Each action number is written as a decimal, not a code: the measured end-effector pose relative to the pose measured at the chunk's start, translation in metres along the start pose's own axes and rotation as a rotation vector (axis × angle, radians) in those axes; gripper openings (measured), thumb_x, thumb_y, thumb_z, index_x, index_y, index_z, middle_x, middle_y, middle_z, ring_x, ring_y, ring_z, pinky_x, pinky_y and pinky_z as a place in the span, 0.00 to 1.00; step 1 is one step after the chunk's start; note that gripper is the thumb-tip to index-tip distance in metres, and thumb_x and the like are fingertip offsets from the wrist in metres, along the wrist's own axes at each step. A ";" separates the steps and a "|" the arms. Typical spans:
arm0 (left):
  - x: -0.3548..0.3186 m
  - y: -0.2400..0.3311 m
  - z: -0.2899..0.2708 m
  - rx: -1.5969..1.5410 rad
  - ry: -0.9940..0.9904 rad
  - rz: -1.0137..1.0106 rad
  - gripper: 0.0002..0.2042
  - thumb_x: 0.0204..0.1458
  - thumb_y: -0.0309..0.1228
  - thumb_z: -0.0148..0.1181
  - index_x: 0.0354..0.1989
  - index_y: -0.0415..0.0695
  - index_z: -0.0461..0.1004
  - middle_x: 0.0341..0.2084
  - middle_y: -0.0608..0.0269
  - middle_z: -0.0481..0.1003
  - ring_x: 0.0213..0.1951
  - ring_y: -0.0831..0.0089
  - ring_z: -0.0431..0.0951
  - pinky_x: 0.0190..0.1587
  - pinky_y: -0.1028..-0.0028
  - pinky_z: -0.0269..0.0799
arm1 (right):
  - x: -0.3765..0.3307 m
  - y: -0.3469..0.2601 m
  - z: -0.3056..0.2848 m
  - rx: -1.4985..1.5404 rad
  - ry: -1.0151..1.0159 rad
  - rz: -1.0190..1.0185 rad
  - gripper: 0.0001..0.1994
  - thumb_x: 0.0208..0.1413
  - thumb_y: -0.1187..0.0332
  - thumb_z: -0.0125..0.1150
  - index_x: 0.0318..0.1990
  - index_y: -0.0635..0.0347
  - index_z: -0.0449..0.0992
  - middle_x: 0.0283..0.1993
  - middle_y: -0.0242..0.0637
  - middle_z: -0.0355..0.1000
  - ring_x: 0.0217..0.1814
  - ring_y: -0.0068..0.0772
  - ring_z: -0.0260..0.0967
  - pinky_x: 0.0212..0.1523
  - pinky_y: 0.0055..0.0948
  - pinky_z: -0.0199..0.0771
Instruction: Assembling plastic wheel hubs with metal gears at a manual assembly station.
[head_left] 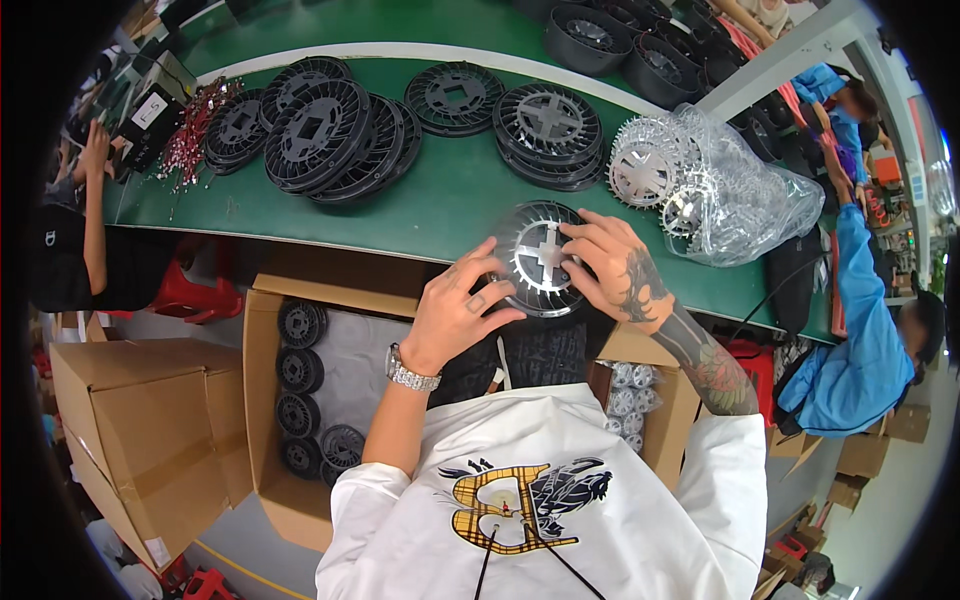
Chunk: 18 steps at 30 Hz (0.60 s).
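Observation:
At the front edge of the green table, a black finned disc [520,290] with a silver cross-shaped toothed plate [540,255] on its face sits between my hands. My left hand [462,305] grips the disc's left side with bent fingers; its fingertips are slightly blurred. From the right, my right hand [618,268] reaches over the rim, fingers bent onto the disc beside the plate. A stack of similar discs, the top one bearing a silver plate [548,115], stands just beyond. Loose silver toothed plates [645,165] lie to the right, partly in a clear plastic bag [755,195].
More black finned discs [315,135] are stacked at the left, beside red-and-silver small parts [195,140]. Deep black round housings [590,40] stand at the back. Open cartons [262,400] sit below the table on both sides. Co-workers are at the left and right [850,330].

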<state>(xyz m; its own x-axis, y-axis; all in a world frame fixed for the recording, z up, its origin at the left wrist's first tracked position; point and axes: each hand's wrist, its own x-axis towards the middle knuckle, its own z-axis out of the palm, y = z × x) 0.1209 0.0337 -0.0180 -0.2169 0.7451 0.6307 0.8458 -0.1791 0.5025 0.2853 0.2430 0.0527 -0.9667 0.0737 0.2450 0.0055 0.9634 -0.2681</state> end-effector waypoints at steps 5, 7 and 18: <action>-0.002 0.000 0.000 -0.020 0.019 -0.012 0.20 0.35 0.37 0.83 0.36 0.49 0.80 0.45 0.62 0.77 0.60 0.52 0.78 0.50 0.61 0.83 | 0.004 -0.020 0.006 -0.032 -0.033 0.051 0.39 0.55 0.52 0.68 0.71 0.64 0.64 0.76 0.51 0.57 0.80 0.62 0.48 0.75 0.60 0.50; 0.001 0.002 -0.001 -0.028 0.012 -0.017 0.19 0.37 0.38 0.81 0.37 0.50 0.79 0.45 0.64 0.76 0.60 0.53 0.78 0.51 0.61 0.82 | 0.004 -0.025 0.017 -0.109 -0.149 0.025 0.44 0.57 0.43 0.62 0.74 0.63 0.59 0.80 0.54 0.49 0.82 0.65 0.42 0.75 0.66 0.45; 0.014 -0.004 -0.018 -0.204 0.035 -0.041 0.15 0.42 0.35 0.79 0.35 0.47 0.78 0.43 0.63 0.78 0.55 0.55 0.80 0.50 0.61 0.80 | 0.011 -0.021 0.012 -0.157 -0.258 0.004 0.58 0.41 0.33 0.70 0.75 0.59 0.57 0.81 0.54 0.44 0.83 0.70 0.36 0.74 0.72 0.44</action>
<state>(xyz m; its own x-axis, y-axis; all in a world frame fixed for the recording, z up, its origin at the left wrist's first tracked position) 0.1063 0.0335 -0.0006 -0.2691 0.7321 0.6258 0.7207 -0.2780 0.6351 0.2715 0.2200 0.0501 -0.9996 0.0291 -0.0064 0.0297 0.9928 -0.1160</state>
